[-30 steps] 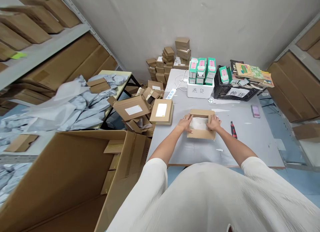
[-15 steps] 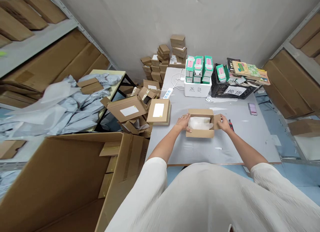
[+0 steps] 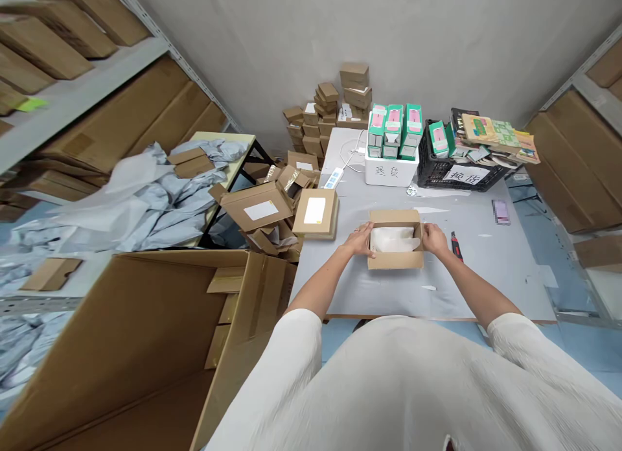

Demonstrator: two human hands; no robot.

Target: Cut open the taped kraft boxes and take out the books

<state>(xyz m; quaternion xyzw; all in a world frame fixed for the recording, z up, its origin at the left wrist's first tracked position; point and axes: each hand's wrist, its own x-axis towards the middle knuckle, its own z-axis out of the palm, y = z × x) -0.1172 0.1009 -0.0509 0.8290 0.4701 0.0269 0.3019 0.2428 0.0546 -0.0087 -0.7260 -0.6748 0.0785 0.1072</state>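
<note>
Head view: box (image 3: 395, 261) sits open on table (image 3: 335, 295), white wrap (image 3: 394, 239) inside. Your left hand (image 3: 360, 240) is on its left end, right hand (image 3: 434, 238) at its right; can't tell if either pinches. Knife (image 3: 456, 247) near your right hand.

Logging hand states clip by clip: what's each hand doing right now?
Left hand: open, against one end of the cardboard box.
Right hand: curled at the other end; grip unclear.
</note>
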